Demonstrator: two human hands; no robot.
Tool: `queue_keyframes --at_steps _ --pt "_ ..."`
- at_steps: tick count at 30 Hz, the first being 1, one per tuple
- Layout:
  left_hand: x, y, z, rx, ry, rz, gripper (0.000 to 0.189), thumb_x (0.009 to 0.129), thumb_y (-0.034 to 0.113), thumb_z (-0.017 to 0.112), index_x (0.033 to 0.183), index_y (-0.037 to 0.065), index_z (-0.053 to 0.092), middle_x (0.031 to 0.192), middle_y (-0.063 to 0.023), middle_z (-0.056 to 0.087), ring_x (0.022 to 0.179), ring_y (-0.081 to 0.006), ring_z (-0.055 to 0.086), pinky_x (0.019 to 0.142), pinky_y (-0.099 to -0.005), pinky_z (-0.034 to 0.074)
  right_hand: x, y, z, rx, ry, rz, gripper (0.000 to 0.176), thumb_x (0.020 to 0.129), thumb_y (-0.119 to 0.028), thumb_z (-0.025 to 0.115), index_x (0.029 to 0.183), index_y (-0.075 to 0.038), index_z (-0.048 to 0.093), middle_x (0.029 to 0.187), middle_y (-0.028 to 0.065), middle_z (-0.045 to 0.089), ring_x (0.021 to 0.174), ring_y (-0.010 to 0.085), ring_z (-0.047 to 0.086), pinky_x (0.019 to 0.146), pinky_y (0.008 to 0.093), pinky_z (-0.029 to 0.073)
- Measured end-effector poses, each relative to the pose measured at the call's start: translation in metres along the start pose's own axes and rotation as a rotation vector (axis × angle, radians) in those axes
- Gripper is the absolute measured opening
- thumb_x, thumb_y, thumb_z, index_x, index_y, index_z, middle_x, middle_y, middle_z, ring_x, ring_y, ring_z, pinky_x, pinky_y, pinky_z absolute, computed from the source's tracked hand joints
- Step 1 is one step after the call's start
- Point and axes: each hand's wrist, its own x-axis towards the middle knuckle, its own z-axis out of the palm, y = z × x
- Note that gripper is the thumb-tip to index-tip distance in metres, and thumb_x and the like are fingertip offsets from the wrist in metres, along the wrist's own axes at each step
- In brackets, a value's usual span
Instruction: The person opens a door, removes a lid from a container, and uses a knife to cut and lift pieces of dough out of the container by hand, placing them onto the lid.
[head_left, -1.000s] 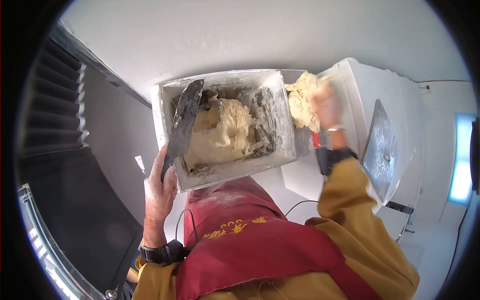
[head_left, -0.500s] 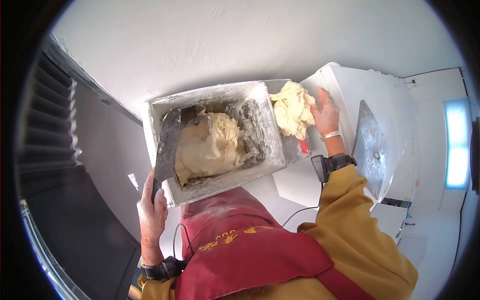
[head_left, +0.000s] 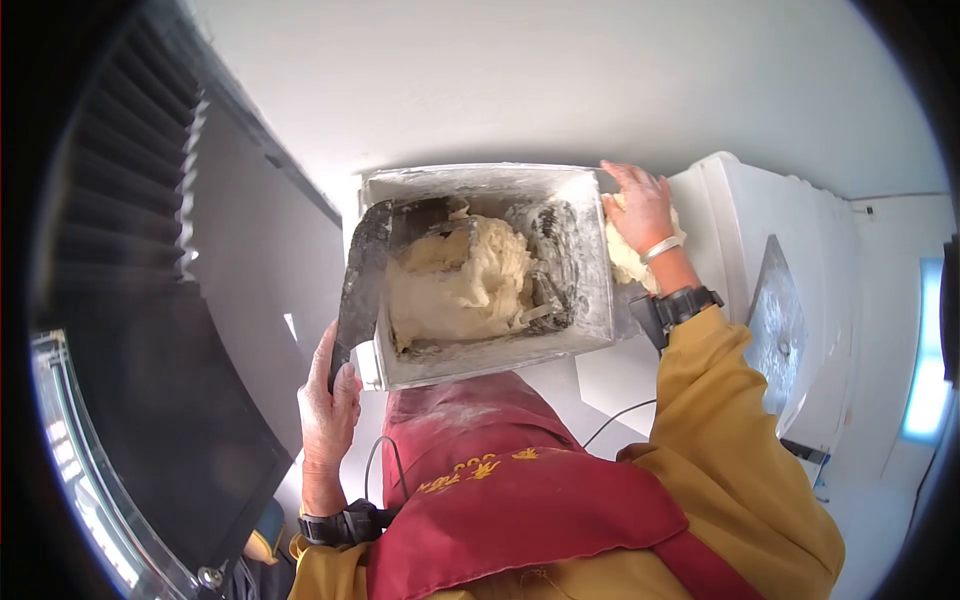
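Observation:
My left hand (head_left: 328,410) is closed round the black handle of a broad, dark-bladed knife (head_left: 362,270) that looks dusted with flour. Its blade slants up over the left wall of a floury metal mixing box (head_left: 590,345). Inside the box lies a large mass of pale, sticky dough (head_left: 470,285), loosely folded, with part of it in shadow. My right hand (head_left: 645,215) is open, fingers apart, at the box's far right corner. It overlaps a second lump of dough (head_left: 622,262) just outside the right wall and hides much of it.
A white wall (head_left: 560,90) runs behind the box. To the right stands a white cabinet-like unit (head_left: 790,190) with a shiny metal panel (head_left: 780,320). A black panel (head_left: 170,400) and dark ribbed material (head_left: 140,190) are on the left. A cable (head_left: 615,412) hangs near my right sleeve.
My right hand has moved from the outer side of the dough lump toward the box's right corner and now covers the lump. The view has shifted; my left hand keeps the knife.

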Motion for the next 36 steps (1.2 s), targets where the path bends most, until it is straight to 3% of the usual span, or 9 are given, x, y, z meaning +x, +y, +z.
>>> queue_keyframes --at_steps 2,5,7,11,18,23,28,31,36 --pt "-0.008 -0.008 -0.005 -0.009 0.053 -0.038 0.045 0.092 0.010 0.044 0.136 0.007 0.038 0.057 0.0022 0.041 0.048 -0.0043 0.035 0.045 -0.0204 0.036 0.006 -0.044 0.011 0.185 0.024 -0.198 0.042 0.080 -0.017 0.060 0.122 -0.017 0.055 0.124 0.0092 0.054 0.116 0.0239 0.050 0.100 0.0448 0.036" --pt "-0.024 -0.007 -0.011 -0.059 0.121 -0.122 0.046 0.092 0.009 0.044 0.137 0.008 0.038 0.059 0.0028 0.041 0.047 -0.0032 0.034 0.042 -0.0193 0.032 0.026 -0.095 0.082 0.707 -0.472 -0.446 0.040 0.078 -0.016 0.065 0.115 -0.006 0.057 0.112 0.0099 0.061 0.102 0.0223 0.060 0.091 0.0333 0.047" --pt "-0.035 -0.014 -0.013 -0.067 0.177 -0.116 0.046 0.092 0.009 0.041 0.138 0.007 0.035 0.055 0.0035 0.040 0.043 -0.0021 0.033 0.038 -0.0190 0.029 0.033 -0.130 0.132 0.851 -0.689 -0.389 0.046 0.074 -0.018 0.069 0.116 -0.005 0.056 0.112 0.0102 0.062 0.101 0.0192 0.060 0.089 0.0308 0.048" --pt "-0.061 -0.025 -0.011 -0.132 0.294 -0.223 0.046 0.092 0.009 0.039 0.138 0.006 0.034 0.053 0.0036 0.040 0.040 -0.0018 0.033 0.036 -0.0187 0.028 0.057 -0.192 0.227 0.616 -0.834 -0.427 0.067 0.068 -0.023 0.073 0.127 -0.001 0.047 0.123 0.0152 0.055 0.109 0.0227 0.055 0.089 0.0332 0.046" --pt "-0.099 -0.054 0.002 -0.196 0.474 -0.392 0.047 0.091 0.005 0.039 0.137 0.001 0.033 0.053 0.0025 0.040 0.041 -0.0028 0.032 0.037 -0.0196 0.024 0.078 -0.243 0.323 0.345 -0.810 -0.488 0.068 0.068 -0.030 0.074 0.125 -0.002 0.048 0.125 0.0207 0.051 0.113 0.0339 0.050 0.096 0.0372 0.040" --pt "-0.102 -0.064 0.011 -0.207 0.503 -0.454 0.046 0.092 0.005 0.039 0.137 0.000 0.032 0.052 0.0027 0.040 0.041 -0.0026 0.032 0.036 -0.0194 0.024 0.070 -0.250 0.381 0.552 -0.798 -0.463 0.073 0.063 -0.029 0.073 0.125 0.000 0.048 0.120 0.0233 0.054 0.110 0.0333 0.053 0.092 0.0379 0.045" --pt "-0.097 -0.065 0.016 -0.207 0.494 -0.454 0.046 0.092 0.004 0.038 0.137 0.000 0.032 0.054 0.0024 0.041 0.042 -0.0023 0.033 0.038 -0.0188 0.024 0.061 -0.251 0.357 0.514 -0.724 -0.342 0.060 0.064 -0.029 0.072 0.116 -0.001 0.057 0.111 0.0225 0.059 0.104 0.0337 0.057 0.090 0.0382 0.045" --pt "-0.093 -0.062 0.016 -0.223 0.476 -0.430 0.046 0.091 0.004 0.038 0.137 0.001 0.033 0.056 0.0023 0.042 0.043 -0.0021 0.033 0.038 -0.0185 0.025 0.057 -0.254 0.352 0.279 -0.742 -0.423 0.049 0.069 -0.028 0.068 0.109 -0.001 0.061 0.107 0.0218 0.061 0.100 0.0342 0.059 0.088 0.0384 0.046" --pt "-0.089 -0.052 0.011 -0.188 0.474 -0.396 0.046 0.091 0.005 0.039 0.137 0.002 0.034 0.058 0.0025 0.042 0.044 -0.0017 0.032 0.038 -0.0183 0.024 0.021 -0.239 0.340 0.357 -0.498 -0.537 0.029 0.076 -0.023 0.060 0.098 -0.004 0.060 0.092 0.0220 0.063 0.088 0.0388 0.059 0.079 0.0453 0.047"
